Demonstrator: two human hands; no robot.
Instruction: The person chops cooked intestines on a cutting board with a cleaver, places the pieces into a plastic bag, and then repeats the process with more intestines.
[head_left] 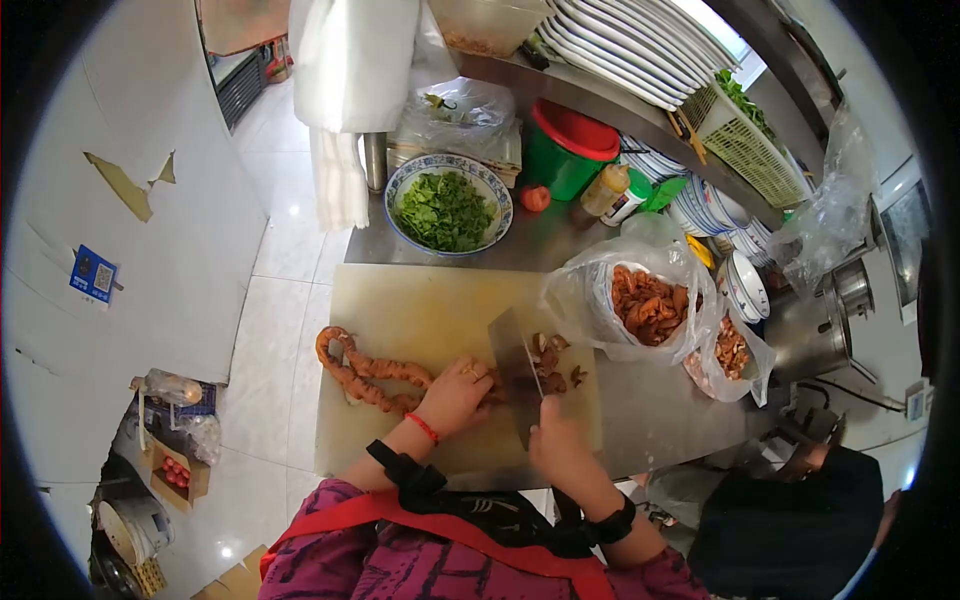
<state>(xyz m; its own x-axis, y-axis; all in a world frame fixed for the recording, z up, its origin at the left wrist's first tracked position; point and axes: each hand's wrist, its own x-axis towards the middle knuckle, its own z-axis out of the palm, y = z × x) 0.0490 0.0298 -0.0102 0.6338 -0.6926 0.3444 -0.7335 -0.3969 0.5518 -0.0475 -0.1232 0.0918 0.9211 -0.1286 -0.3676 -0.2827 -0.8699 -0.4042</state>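
My left hand [458,396] presses down on a long, reddish-brown braised intestine [362,378], its fingers curled over one end near the blade. The rest of the intestine loops to the left over a yellowish cutting board [440,300]. My right hand [560,440], a little blurred, grips the handle of a broad cleaver [515,365]. Its blade stands just to the right of my left fingertips. Several cut pieces [548,362] lie right of the blade. The intestine's cut end is hidden by my fingers and the cleaver.
A bowl of chopped greens [445,212] stands behind the board. To the right are a plastic-lined bowl of brown meat pieces [650,305] and a bag of chopped meat [732,350]. A shelf [600,90] with stacked plates overhangs the back. A person in black [790,520] is at lower right.
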